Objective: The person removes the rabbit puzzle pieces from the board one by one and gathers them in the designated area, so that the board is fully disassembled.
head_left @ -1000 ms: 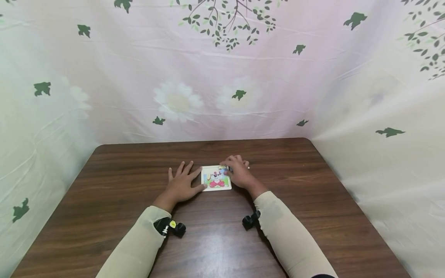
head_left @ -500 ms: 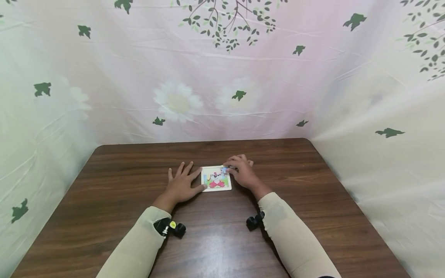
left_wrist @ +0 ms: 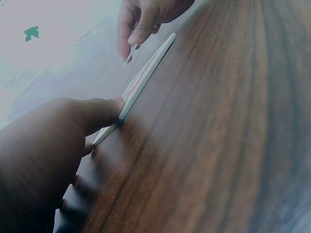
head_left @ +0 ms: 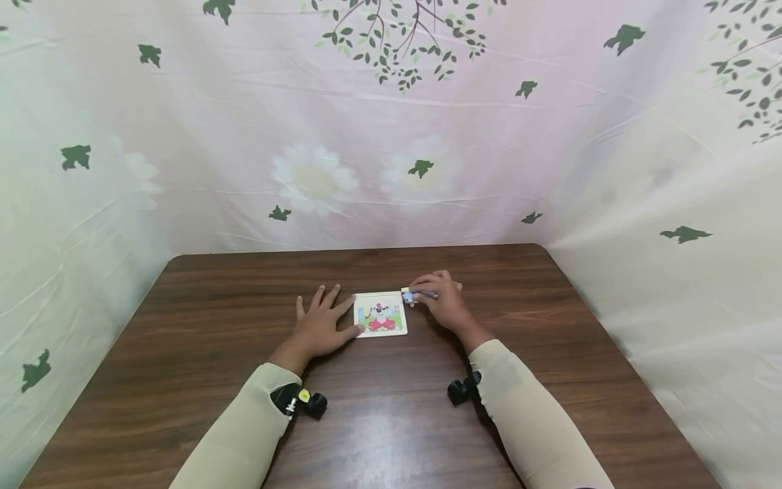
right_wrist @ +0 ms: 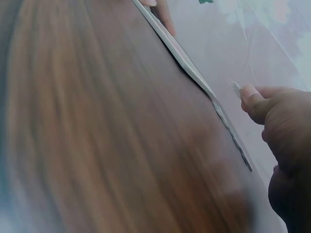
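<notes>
A small white-rimmed picture puzzle board [head_left: 380,326] lies flat on the table, showing a cartoon mouse in pink on a green and blue ground. My left hand [head_left: 322,327] rests at its left side with fingers spread. The left thumb touches the board's near-left corner, and the index fingertip is at its far-left corner. Just off the board's far-right corner, my right hand [head_left: 444,300] pinches a small blue and white puzzle piece [head_left: 408,297] between thumb and fingers. In the right wrist view the thin piece [right_wrist: 235,86] sticks out past the fingertips, raised off the table.
The brown wood-grain table [head_left: 379,407] has rounded far corners. A pale cloth [head_left: 366,136] printed with leaves, birds and flowers hangs behind the table and along its sides. Small black wrist cameras [head_left: 315,405] sit on both cream sleeves.
My right hand has moved right, from over the board's far-right corner to just beyond it, carrying the puzzle piece off the board. The left hand and board have stayed in place.
</notes>
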`<action>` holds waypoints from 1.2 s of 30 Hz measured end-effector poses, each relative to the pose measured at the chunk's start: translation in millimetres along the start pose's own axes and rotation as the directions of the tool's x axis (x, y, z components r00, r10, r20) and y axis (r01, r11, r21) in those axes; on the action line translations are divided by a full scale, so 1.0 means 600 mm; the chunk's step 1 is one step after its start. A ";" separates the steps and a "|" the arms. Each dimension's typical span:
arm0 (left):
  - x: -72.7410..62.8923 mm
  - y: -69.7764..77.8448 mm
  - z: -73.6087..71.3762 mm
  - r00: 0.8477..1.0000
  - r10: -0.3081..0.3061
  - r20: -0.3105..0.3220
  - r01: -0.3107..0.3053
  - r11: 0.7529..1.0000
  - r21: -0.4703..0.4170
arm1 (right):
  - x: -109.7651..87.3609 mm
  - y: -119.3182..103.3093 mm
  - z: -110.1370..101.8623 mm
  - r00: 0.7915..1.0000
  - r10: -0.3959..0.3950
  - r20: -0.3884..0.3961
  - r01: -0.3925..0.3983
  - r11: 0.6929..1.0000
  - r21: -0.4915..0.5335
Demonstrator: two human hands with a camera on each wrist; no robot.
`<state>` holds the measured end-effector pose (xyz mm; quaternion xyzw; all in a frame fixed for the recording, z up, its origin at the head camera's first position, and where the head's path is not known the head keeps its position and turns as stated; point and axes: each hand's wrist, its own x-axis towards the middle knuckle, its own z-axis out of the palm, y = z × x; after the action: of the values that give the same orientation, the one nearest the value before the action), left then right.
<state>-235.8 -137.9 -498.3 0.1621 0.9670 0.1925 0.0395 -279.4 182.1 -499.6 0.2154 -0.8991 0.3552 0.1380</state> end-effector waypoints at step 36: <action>-0.004 0.001 -0.001 1.000 -0.014 -0.001 0.014 1.000 -0.001 | -0.037 0.060 -0.076 0.968 0.245 -0.050 -0.247 0.968 -0.036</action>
<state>-233.6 -138.3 -497.6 0.1553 0.9680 0.1928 0.0406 -273.0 244.0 -496.8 0.0914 -0.9227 0.3556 0.1176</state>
